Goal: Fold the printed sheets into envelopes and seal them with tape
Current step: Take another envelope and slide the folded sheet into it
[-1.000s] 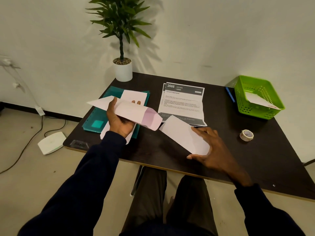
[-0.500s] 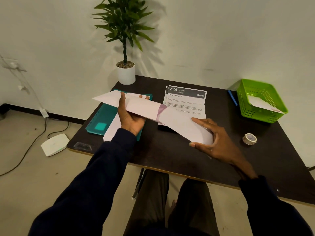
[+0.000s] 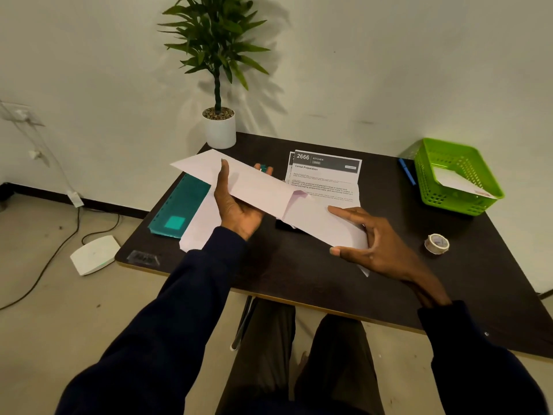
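The thumb of the left hand (image 3: 236,205) lies on top of the envelope (image 3: 254,187) and its fingertips show beyond the far edge, so it grips the envelope. The right hand (image 3: 377,244) pinches the folded sheet (image 3: 323,226), index finger stretched on top and thumb at the near edge. The sheet's end meets the envelope's open mouth, above the table (image 3: 299,280). Behind them lie the printed sheets (image 3: 326,175), and the tape roll (image 3: 437,243) is at the right.

Matt paper envelope (image 3: 254,187), perforated plastic basket (image 3: 454,175).
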